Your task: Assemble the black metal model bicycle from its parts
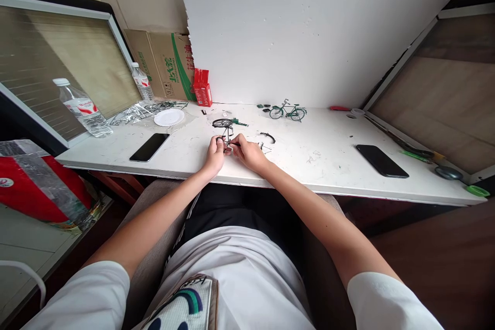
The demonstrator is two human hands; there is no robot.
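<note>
My left hand (215, 153) and my right hand (247, 152) meet near the front edge of the white table (317, 165). Both pinch a small dark model bicycle part (227, 143) held between the fingertips. Just beyond it lies a black spoked wheel with a green frame piece (224, 123). A curved black mudguard piece (268, 136) rests to the right of my hands. A finished green model bicycle (287, 111) stands at the back of the table.
Black phones lie at left (149, 146) and right (382, 161). A white dish (169, 117), clear packaging, two water bottles (82, 108), a red box (202, 94) and a cardboard box sit at back left. Tools and a mouse (447, 172) lie at right.
</note>
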